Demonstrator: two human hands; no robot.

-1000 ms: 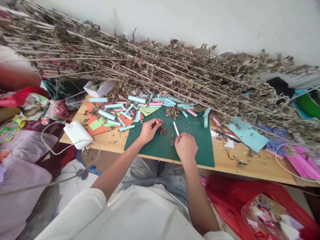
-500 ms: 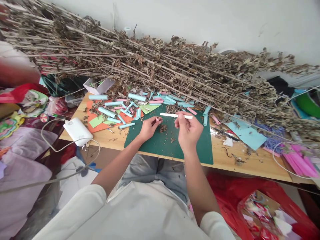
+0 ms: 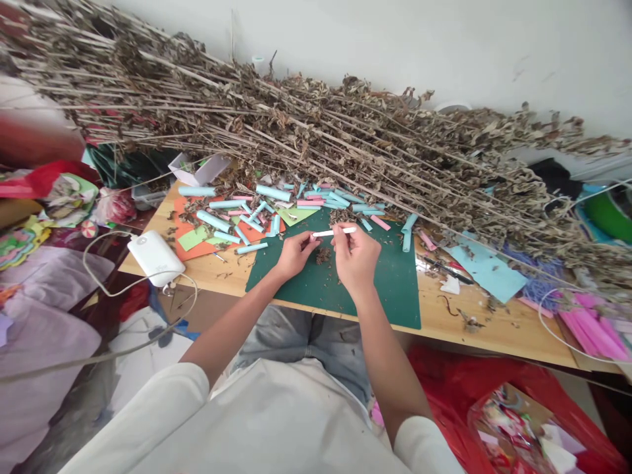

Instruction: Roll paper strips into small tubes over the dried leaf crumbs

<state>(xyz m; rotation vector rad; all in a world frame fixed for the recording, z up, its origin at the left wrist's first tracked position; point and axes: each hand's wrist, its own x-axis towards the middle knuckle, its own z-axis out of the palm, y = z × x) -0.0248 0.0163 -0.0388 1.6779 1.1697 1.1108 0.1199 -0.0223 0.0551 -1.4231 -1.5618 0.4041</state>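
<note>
My right hand [image 3: 357,258] pinches a slim white stick [image 3: 326,232] near its middle, held almost level above the green cutting mat [image 3: 380,296]. The stick's left tip meets the fingertips of my left hand [image 3: 295,255]. Those fingers are closed around a small pinkish rolled paper tube [image 3: 312,237], of which only the end shows. Whether the tip is inside the tube or just against it, I cannot tell. Below and between the hands, crumbled dry leaves [image 3: 323,255] lie on the mat.
Several blue paper rolls [image 3: 212,221] and pink ones lie behind the mat, by orange and green paper. A long heap of dried stalks [image 3: 296,125] spans the back. A white power bank [image 3: 156,257] with a cable sits left, blue paper [image 3: 494,266] right. A red bag [image 3: 444,388] hangs below.
My right hand has moved left and slightly down, bringing the white stick's tip to my left fingertips. My left hand has hardly moved.
</note>
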